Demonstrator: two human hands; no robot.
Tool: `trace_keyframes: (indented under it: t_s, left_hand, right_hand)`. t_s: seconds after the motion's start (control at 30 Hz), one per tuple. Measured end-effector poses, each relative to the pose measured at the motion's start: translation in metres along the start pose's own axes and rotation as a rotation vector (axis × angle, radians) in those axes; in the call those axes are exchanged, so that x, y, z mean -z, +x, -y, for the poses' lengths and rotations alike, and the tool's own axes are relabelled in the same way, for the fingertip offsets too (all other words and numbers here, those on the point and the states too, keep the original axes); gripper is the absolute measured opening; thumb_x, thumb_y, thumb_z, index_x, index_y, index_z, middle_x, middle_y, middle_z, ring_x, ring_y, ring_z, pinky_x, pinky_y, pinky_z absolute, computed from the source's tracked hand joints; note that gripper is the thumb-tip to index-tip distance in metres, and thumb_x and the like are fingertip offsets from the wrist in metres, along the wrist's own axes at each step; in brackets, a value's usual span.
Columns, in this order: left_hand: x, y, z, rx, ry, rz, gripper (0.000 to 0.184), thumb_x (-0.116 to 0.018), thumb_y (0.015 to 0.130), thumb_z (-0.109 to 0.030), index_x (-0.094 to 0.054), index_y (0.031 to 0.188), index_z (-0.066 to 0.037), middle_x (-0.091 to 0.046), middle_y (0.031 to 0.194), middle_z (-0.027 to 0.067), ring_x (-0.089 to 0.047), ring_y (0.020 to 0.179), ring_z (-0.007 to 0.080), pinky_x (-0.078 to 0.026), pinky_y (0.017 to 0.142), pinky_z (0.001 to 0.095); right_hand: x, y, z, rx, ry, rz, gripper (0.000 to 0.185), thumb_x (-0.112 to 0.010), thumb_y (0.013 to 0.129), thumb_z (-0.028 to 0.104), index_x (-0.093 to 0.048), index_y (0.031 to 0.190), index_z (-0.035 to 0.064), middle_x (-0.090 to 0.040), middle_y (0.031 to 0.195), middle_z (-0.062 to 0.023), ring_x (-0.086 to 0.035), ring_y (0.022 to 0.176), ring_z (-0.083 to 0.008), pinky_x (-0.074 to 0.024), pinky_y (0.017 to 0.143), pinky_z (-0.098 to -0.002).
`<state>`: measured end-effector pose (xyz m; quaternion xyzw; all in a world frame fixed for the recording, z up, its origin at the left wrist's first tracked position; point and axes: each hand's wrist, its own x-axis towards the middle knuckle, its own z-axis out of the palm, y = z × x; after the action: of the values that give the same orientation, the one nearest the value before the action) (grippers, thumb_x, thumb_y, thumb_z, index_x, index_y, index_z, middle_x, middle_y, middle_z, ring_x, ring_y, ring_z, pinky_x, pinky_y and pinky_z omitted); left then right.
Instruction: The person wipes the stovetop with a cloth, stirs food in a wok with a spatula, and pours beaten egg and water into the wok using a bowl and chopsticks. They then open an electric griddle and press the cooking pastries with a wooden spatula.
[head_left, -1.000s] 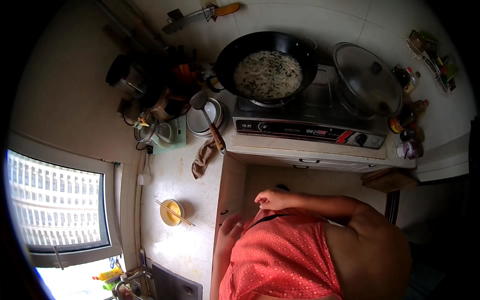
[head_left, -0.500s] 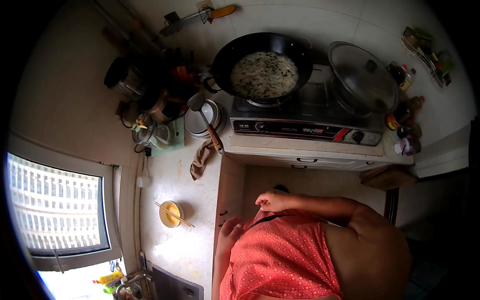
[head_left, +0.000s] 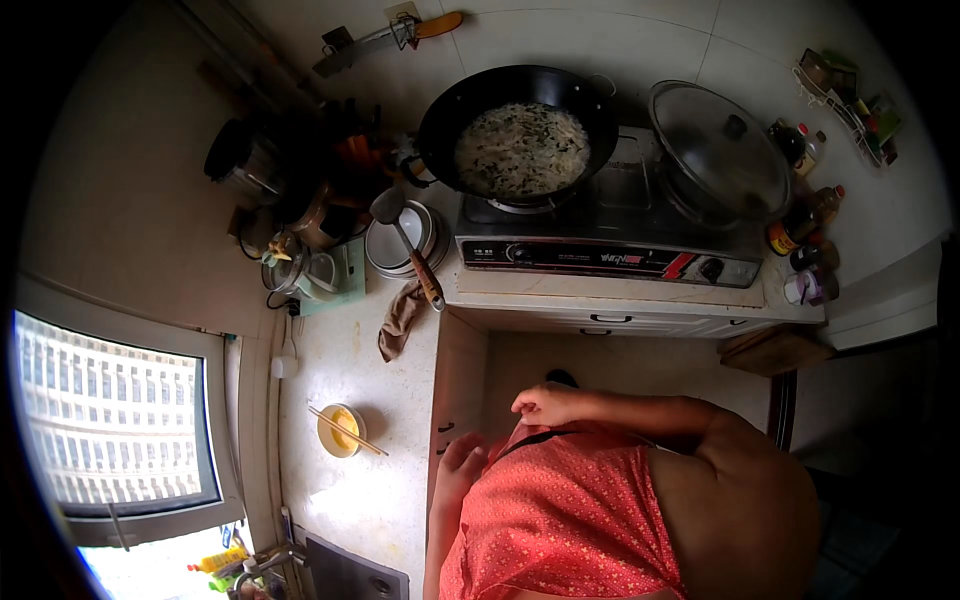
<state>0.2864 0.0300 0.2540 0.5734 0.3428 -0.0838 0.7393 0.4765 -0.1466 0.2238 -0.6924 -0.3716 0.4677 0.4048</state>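
Note:
My right hand (head_left: pixel 545 405) is closed in front of my body, its fingers pinching the edge of the red patterned top (head_left: pixel 570 500), which is drawn up to a peak there. My left hand (head_left: pixel 461 465) is beside the top on the left, fingers loosely apart and slightly bent; I see nothing in it. At the back, a black wok (head_left: pixel 440 130) stands on the gas stove (head_left: pixel 610 255), holding a pale soup with dark green bits (head_left: pixel 525 150). A spatula (head_left: pixel 408 240) lies across stacked bowls (head_left: pixel 385 245) left of the stove.
On the left counter are a bowl of yellow liquid (head_left: pixel 328 447) with chopsticks (head_left: pixel 368 445) across it, and a brown cloth (head_left: pixel 401 322). A lidded pan (head_left: pixel 720 150) sits on the right burner, near several bottles (head_left: pixel 825 205). A sink (head_left: pixel 345 572) is at lower left.
The view shifts very slightly. Both hands stay in almost the same place at the top, and the kitchen things have not moved.

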Motion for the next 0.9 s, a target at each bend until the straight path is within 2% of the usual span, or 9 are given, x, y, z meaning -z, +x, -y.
trace_keyframes:
  t_s: [0.17, 0.87, 0.9]
  left_hand:
    - [-0.0024, -0.0024, -0.0041, -0.012, -0.003, -0.004, 0.033, -0.056, 0.088, -0.007, -0.049, 0.12, -0.002, -0.055, 0.117, 0.0093, -0.055, 0.106, 0.0206, -0.048, 0.086, 0.033]
    - [-0.0054, -0.0039, -0.0029, -0.002, -0.05, -0.011, 0.032, -0.057, 0.088, -0.009, -0.05, 0.119, -0.002, -0.055, 0.116, 0.009, -0.055, 0.106, 0.0207, -0.048, 0.086, 0.0337]
    - [-0.008, -0.0051, -0.0049, -0.009, -0.054, -0.033, 0.031, -0.059, 0.088, -0.011, -0.052, 0.116, -0.002, -0.057, 0.109, 0.0065, -0.055, 0.098, 0.0163, -0.047, 0.082, 0.03]
  right_hand:
    - [-0.0052, 0.0049, -0.0074, 0.038, 0.025, -0.009, 0.032, -0.063, 0.08, 0.018, -0.059, 0.107, 0.0008, -0.065, 0.092, -0.0127, -0.063, 0.084, -0.0213, -0.0496, 0.074, -0.0332]
    - [-0.0038, 0.0062, -0.0025, 0.067, -0.014, 0.016, 0.032, -0.062, 0.079, 0.018, -0.06, 0.106, 0.0007, -0.065, 0.089, -0.0118, -0.063, 0.082, -0.0214, -0.0498, 0.073, -0.0332]
    - [-0.0047, 0.0064, -0.0035, 0.067, -0.014, 0.016, 0.032, -0.062, 0.079, 0.018, -0.06, 0.106, 0.0007, -0.065, 0.089, -0.0118, -0.063, 0.082, -0.0214, -0.0498, 0.073, -0.0332]
